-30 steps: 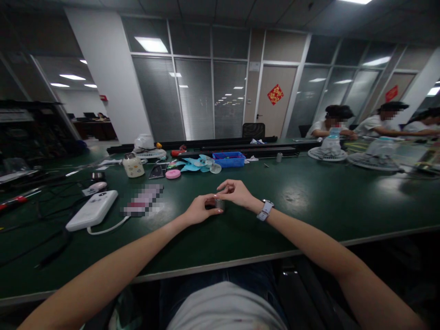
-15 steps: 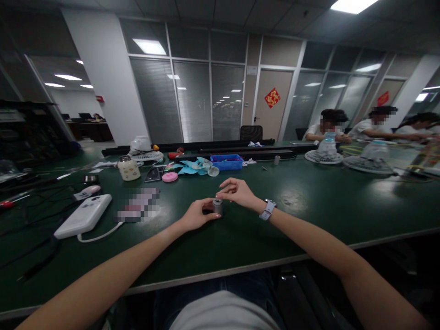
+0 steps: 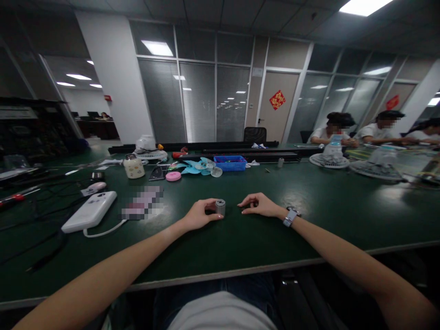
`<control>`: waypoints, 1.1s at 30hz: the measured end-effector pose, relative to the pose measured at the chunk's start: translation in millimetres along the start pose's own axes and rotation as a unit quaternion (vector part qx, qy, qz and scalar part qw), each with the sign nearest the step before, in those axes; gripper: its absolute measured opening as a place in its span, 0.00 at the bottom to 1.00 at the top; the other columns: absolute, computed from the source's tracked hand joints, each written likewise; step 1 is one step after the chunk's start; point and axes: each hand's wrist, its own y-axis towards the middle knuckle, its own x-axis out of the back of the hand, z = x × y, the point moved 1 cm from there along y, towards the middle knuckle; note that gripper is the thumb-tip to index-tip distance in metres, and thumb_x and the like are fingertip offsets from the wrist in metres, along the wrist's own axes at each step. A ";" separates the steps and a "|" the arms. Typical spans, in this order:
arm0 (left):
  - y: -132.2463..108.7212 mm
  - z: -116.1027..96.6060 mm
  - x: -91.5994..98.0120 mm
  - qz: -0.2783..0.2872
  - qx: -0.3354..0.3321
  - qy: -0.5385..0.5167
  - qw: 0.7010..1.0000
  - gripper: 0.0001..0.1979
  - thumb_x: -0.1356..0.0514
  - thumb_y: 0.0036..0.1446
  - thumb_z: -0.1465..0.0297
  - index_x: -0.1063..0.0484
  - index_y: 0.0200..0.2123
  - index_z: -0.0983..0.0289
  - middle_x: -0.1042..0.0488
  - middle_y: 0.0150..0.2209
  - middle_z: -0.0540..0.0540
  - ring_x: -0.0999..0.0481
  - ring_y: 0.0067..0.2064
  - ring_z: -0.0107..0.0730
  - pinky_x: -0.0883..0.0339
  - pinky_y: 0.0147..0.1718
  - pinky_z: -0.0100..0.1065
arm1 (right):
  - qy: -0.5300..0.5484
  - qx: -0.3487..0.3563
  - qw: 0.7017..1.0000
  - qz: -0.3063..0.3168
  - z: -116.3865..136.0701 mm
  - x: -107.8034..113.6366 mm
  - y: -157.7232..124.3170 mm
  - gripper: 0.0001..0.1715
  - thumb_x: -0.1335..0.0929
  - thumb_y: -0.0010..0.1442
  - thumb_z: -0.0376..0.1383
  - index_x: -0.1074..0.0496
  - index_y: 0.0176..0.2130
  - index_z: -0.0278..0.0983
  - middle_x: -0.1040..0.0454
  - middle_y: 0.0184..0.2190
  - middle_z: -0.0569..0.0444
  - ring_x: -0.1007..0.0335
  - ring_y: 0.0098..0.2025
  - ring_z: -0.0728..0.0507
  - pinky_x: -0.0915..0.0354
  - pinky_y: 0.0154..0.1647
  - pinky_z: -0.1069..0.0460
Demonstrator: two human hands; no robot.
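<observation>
A small grey metal cylinder [image 3: 220, 208] stands upright on the green tabletop, with dark openings in its top face. My left hand [image 3: 201, 215] is closed around it from the left, thumb at the near side and fingers at the far side. To the right of the cylinder, and apart from it, my right hand [image 3: 263, 205] hovers low over the table. Its fingers are curled but parted from the thumb, and nothing shows between them. A watch [image 3: 291, 216] is on the right wrist.
At the left lie a white power bank [image 3: 90, 211], a phone [image 3: 142, 202] and cables. Behind stand a patterned bottle [image 3: 134, 167], a pink lid [image 3: 173, 176], blue fan blades [image 3: 199, 167] and a blue basket [image 3: 230, 163]. Several people sit at the far right near fan grilles [image 3: 329, 160].
My right hand has left the cylinder's top and moved right and down toward the table. The left hand keeps its hold on the cylinder. The view has shifted slightly.
</observation>
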 end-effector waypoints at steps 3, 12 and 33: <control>0.1 0.0 0.1 0.000 -0.003 0.001 1.000 0.27 0.31 0.47 0.68 0.29 0.52 0.65 0.22 0.48 0.59 0.23 0.49 0.42 0.33 0.53 0.44 | -0.007 0.004 1.000 0.009 1.0 0.5 -0.5 0.24 0.25 0.48 0.48 0.22 0.41 0.35 0.21 0.41 0.49 0.28 0.35 0.46 0.37 0.32 0.52; -0.1 -1.6 0.6 -0.004 -0.001 0.012 1.000 0.26 0.31 0.47 0.68 0.29 0.51 0.65 0.22 0.47 0.60 0.23 0.49 0.43 0.32 0.52 0.45 | 0.069 0.024 0.994 -0.084 29.3 -1.8 8.1 0.20 0.24 0.47 0.46 0.25 0.33 0.34 0.20 0.34 0.49 0.24 0.36 0.42 0.31 0.39 0.48; 0.0 0.7 -0.1 -0.007 -0.017 0.011 1.000 0.27 0.31 0.48 0.70 0.30 0.52 0.66 0.21 0.44 0.60 0.21 0.47 0.44 0.31 0.51 0.46 | 0.122 0.119 0.974 -0.151 75.4 -48.4 35.7 0.15 0.25 0.49 0.42 0.28 0.29 0.34 0.20 0.31 0.49 0.22 0.36 0.41 0.28 0.40 0.46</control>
